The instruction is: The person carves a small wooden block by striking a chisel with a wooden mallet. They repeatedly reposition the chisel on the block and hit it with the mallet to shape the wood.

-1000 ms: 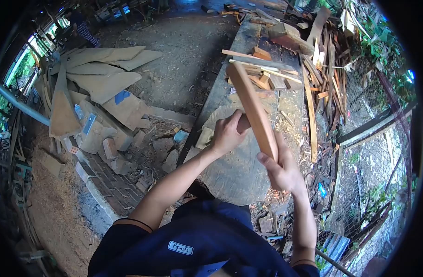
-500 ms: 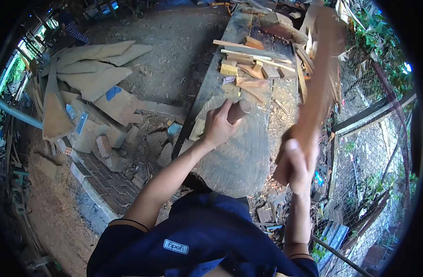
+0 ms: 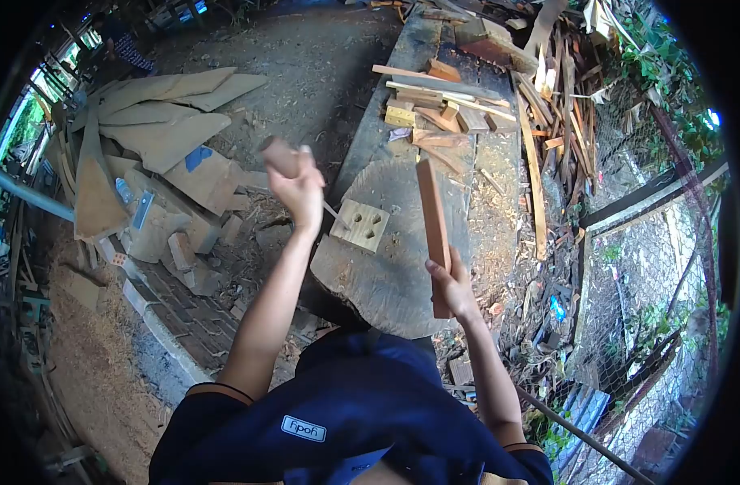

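Bar [image 3: 434, 218] gripped in the right hand [image 3: 455, 289], I see, pointing lengthwise forward; the left hand [image 3: 300, 191], well apart, clutches a handle [image 3: 279, 156], nearer the holed block [image 3: 360, 225] lying between.

Place: rough, open-sided woodworking yard
Work surface: long, thick, weathered grey wooden bench [image 3: 386, 279], centre to 12 o'clock
Timber: orange-brown, squared wooden offcuts [image 3: 473, 122], 1 o'clock
Heap: large, flat, grey-brown wooden boards [image 3: 164, 137], 10 o'clock
Underfoot: tan, sawdust-strewn earth [image 3: 103, 327], 8 o'clock
Boundary: grey wire-mesh fence [image 3: 628, 347], 4 o'clock
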`<state>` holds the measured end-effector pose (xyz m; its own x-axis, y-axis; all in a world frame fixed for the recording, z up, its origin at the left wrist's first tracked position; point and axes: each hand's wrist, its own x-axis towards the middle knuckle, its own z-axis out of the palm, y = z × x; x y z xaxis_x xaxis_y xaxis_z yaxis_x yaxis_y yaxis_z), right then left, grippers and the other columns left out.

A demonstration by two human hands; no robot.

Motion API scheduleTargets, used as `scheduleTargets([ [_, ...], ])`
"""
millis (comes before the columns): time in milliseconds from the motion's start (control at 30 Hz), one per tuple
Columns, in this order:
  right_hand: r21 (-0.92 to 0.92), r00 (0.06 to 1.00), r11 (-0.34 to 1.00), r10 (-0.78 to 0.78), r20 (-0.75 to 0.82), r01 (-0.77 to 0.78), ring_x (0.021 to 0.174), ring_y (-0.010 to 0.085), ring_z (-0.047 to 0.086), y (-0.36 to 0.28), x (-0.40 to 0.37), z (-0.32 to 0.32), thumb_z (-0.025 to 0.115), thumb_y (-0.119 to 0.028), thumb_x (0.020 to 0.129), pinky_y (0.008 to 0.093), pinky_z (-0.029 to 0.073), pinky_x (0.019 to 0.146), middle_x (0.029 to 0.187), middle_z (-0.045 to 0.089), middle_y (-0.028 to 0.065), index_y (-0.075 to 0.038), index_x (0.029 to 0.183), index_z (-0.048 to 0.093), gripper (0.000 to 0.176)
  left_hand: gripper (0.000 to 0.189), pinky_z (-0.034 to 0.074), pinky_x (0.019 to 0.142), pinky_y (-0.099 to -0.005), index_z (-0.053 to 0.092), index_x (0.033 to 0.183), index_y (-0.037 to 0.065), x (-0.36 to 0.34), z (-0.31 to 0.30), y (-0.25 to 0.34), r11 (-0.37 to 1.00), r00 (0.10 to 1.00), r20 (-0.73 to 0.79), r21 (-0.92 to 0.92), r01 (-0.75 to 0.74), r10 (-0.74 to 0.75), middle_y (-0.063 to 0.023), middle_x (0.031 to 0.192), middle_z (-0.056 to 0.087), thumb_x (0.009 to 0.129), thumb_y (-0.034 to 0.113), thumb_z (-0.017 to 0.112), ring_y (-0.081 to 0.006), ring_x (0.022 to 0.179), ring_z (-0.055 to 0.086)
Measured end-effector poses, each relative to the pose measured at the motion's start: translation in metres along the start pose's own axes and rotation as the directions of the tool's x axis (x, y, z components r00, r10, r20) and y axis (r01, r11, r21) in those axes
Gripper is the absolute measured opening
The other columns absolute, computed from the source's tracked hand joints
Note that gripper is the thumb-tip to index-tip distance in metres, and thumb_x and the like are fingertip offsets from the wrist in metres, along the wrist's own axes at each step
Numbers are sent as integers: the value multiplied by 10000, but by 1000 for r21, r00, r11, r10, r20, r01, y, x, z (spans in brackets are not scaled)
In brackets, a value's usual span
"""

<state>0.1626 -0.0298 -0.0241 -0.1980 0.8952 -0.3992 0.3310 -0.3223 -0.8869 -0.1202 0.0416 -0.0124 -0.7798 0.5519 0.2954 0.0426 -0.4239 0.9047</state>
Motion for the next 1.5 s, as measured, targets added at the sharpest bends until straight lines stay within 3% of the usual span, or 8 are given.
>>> scheduleTargets([
  [67, -35, 997, 999, 39, 64, -37, 740, 179, 605, 33, 8, 3, 626, -311, 886, 322, 506, 631, 892, 596, 125, -24, 1381, 363, 630, 205, 381, 359, -255, 423, 992, 39, 11, -21, -8, 994, 993, -102, -101, 45, -55, -42, 670, 498, 928, 102, 607, -110, 423, 481],
  [200, -220, 998, 975, -49, -28, 42, 997, 334, 623, 67, 15, 17, 635, -365, 865, 403, 484, 847, 1088, 616, 250, -26, 1396, 340, 696, 248, 423, 424, -266, 412, 1020, 54, 9, -34, -1, 959, 975, -172, -266, 95, -144, -40, 700, 487, 974, 244, 563, -113, 478, 477],
  [333, -298, 1000, 955, 11, 17, -5, 1139, 415, 569, 55, 12, 15, 638, -388, 850, 443, 442, 942, 1180, 592, 291, -22, 1396, 333, 725, 345, 457, 476, -260, 369, 1065, 63, 6, -16, 16, 927, 993, -20, -362, 100, -115, -54, 830, 506, 1001, 386, 474, -111, 583, 505],
  [467, -307, 1000, 952, 4, -20, -10, 1141, 416, 568, 60, 13, 17, 637, -398, 847, 440, 443, 947, 1180, 590, 296, -31, 1409, 329, 739, 315, 471, 488, -277, 345, 1163, 77, 9, 12, 27, 955, 995, 103, -296, 29, 2, -46, 737, 491, 1006, 310, 486, -120, 555, 516],
  [533, -331, 996, 944, -39, -77, 11, 1151, 423, 559, 66, 13, 19, 634, -413, 842, 443, 437, 959, 1185, 586, 305, -33, 1405, 342, 740, 373, 478, 458, -274, 305, 1188, 59, 7, 17, 32, 995, 947, 314, -100, -29, 59, -43, 667, 496, 984, 257, 546, -124, 484, 519],
  [633, -316, 997, 949, -14, -78, -12, 1163, 430, 547, 68, 14, 18, 631, -435, 833, 444, 427, 973, 1205, 571, 314, -18, 1400, 350, 757, 399, 446, 410, -267, 291, 1146, 50, 3, 26, 36, 998, 936, 349, -35, -43, 53, -34, 605, 488, 954, 206, 604, -126, 429, 509],
  [900, -323, 994, 946, -15, -106, -20, 1170, 428, 543, 68, 13, 19, 626, -453, 828, 444, 423, 979, 1214, 565, 315, -5, 1397, 354, 774, 365, 409, 375, -242, 324, 1084, 62, 8, 28, 25, 999, 931, 364, -8, 32, -27, -18, 600, 472, 940, 202, 628, -95, 426, 490],
  [1500, -262, 996, 965, -27, -90, 3, 1136, 408, 573, 63, 12, 17, 633, -430, 829, 439, 435, 957, 1181, 589, 298, -33, 1391, 368, 737, 367, 370, 332, -245, 418, 1062, 34, 0, 33, 19, 999, 931, 362, 12, -53, 45, -22, 646, 524, 901, 231, 683, -95, 389, 482],
])
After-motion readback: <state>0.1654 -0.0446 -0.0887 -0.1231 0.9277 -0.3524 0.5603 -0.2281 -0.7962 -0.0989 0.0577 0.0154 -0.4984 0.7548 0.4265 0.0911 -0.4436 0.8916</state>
